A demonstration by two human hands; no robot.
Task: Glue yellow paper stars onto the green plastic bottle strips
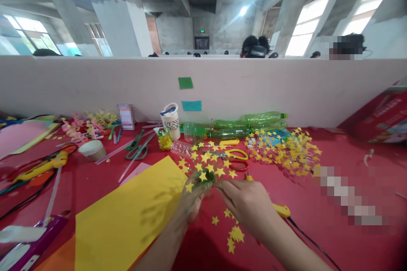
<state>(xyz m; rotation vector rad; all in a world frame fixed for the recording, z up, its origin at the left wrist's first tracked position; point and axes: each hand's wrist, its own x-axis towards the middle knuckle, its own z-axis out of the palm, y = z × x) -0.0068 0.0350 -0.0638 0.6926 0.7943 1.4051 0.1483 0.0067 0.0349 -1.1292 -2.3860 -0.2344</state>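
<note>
In the middle of the head view is a spray of yellow paper stars (pixel 206 159) with a dark green base. My left hand (pixel 192 197) is closed around the base from the left. The fingers of my right hand (pixel 243 194) are bent and pressed together at its right side; their tips are partly hidden. Several loose yellow stars (pixel 235 233) lie on the red table below my hands. Just left of my left hand is a yellow paper sheet (pixel 124 216). A yellow-handled tool with a black cord (pixel 282 210) lies partly under my right forearm.
A larger star bunch (pixel 286 152) lies behind on the right. Green plastic bottles (pixel 263 118), a white cup (pixel 171 123) and scissors (pixel 237 159) are farther back. Left are a yellow glue gun (pixel 43 168), green scissors (pixel 138 151) and a paper cup (pixel 92 150). A white partition (pixel 95 89) bounds the table.
</note>
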